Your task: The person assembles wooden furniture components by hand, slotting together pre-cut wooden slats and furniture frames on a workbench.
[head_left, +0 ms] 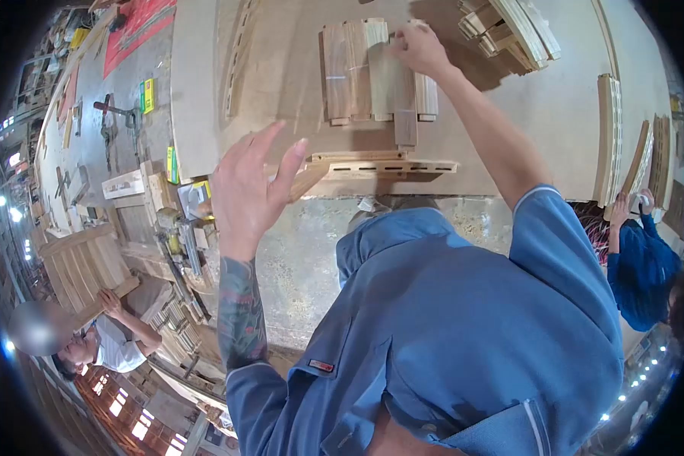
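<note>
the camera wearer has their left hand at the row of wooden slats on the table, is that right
No, it is the right hand that is at the row of wooden slats on the table, as the head view shows; the left hand is apart from them.

Perhaps five planks (378, 72) in the row — two co-workers (646, 270), one red sheet (121, 50)
</note>
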`<state>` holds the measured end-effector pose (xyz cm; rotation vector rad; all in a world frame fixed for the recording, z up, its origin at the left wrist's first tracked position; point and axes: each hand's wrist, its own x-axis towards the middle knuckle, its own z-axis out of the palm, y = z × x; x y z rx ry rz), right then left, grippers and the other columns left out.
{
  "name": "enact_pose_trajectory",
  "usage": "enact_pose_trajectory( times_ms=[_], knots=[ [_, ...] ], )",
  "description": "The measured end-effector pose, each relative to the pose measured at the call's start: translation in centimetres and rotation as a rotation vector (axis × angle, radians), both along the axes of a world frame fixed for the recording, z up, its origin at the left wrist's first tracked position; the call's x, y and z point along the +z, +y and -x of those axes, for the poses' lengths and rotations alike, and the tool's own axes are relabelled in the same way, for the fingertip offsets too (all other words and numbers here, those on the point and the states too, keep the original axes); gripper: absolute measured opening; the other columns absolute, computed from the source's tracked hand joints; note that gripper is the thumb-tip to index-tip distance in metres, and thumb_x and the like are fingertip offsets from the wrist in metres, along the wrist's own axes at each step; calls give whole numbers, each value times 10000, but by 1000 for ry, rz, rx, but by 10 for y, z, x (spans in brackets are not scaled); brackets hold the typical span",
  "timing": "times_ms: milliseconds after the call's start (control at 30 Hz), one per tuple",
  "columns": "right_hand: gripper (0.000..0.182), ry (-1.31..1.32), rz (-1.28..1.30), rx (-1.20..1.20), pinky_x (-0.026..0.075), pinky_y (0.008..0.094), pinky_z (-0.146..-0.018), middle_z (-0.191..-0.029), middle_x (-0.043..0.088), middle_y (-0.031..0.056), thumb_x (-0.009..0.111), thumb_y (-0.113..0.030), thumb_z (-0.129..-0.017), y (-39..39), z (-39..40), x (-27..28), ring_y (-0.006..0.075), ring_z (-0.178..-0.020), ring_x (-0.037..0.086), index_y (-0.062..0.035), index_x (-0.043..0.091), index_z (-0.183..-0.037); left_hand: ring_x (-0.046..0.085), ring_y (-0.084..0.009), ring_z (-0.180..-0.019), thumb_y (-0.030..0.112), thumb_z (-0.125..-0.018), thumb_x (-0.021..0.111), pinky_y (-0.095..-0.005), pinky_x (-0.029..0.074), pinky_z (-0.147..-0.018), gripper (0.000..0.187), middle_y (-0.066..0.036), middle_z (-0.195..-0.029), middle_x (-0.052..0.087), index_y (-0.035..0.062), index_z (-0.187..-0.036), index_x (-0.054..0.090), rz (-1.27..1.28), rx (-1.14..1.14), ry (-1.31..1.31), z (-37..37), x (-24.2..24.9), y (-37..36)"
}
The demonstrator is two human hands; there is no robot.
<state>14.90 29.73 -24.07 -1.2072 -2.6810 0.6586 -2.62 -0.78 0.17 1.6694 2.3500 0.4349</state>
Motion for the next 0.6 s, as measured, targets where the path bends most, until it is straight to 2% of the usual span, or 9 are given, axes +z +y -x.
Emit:
enact_pose_trajectory(
  times_ms=[33, 100, 133, 167, 233, 367, 467, 500, 600],
  knots=[
    [456, 6, 6, 1, 427, 422, -1024, -1140, 654, 169, 683, -440, -856, -10, -2, 19, 356, -1194, 547, -91, 610, -1141, 670, -323, -884, 423, -908, 658, -388, 527, -775, 435, -173, -1006, 701, 55, -1135, 698, -11, 22, -29, -1, 0, 0],
    [524, 416, 367, -251, 500, 380, -912, -1063, 679, 146, 773, -407, -796, -35, -17, 64, 282, -1060, 627, -41, 608, -1133, 678, -348, -928, 472, -889, 666, -406, 532, -786, 467, -173, -1018, 710, 58, -1101, 713, -27, 44, -62, -1, -1, 0],
    [512, 553, 371, -269, 530, 344, -820, -1034, 693, 141, 814, -334, -773, -57, -29, 87, 222, -941, 666, -5, 624, -1116, 680, -344, -934, 489, -895, 650, -407, 534, -787, 474, -170, -1020, 713, 64, -1094, 719, -25, 44, -44, 0, -1, -1],
    [512, 545, 366, -265, 530, 344, -820, -1034, 693, 141, 814, -334, -773, -69, -44, 69, 222, -941, 666, -5, 624, -1116, 681, -340, -939, 506, -901, 634, -408, 536, -788, 482, -166, -1022, 715, 70, -1088, 725, -24, 47, -28, 0, -2, -1],
    [447, 534, 615, -105, 522, 336, -837, -1013, 709, 119, 785, -279, -818, -99, -83, 22, 180, -949, 664, 5, 636, -1129, 682, -336, -941, 524, -904, 620, -410, 538, -789, 493, -159, -1021, 718, 78, -1084, 729, -73, 35, -27, 1, -8, -3],
    [373, 232, 620, -110, 521, 324, -847, -1010, 718, 101, 744, -221, -873, -158, -93, 71, 165, -934, 668, 17, 639, -1142, 697, -289, -841, 500, -903, 632, -369, 537, -726, 448, -132, -943, 727, 110, -1100, 731, -192, -35, 54, 5, -19, -9],
    [273, 648, 691, -33, 534, 319, -875, -1069, 713, 105, 680, -121, -928, -195, -61, 83, 174, -979, 673, 29, 636, -1152, 698, -274, -830, 542, -911, 598, -367, 539, -718, 453, -96, -932, 732, 153, -1093, 739, -153, 12, 14, 3, -17, -10],
    [262, 648, 754, 9, 534, 327, -884, -1102, 706, 107, 679, -102, -927, -210, -46, 98, 178, -999, 669, 25, 639, -1152, 698, -274, -830, 542, -911, 598, -367, 539, -718, 453, -96, -932, 732, 153, -1093, 739, -162, 16, 12, 3, -17, -10],
    [292, 679, 790, 18, 541, 330, -866, -1036, 723, 105, 696, -117, -913, -231, -21, 66, 188, -965, 684, 31, 634, -1157, 699, -266, -826, 562, -915, 578, -363, 539, -714, 457, -76, -919, 734, 172, -1091, 740, -147, 5, 10, 3, -18, -12]
  ],
)
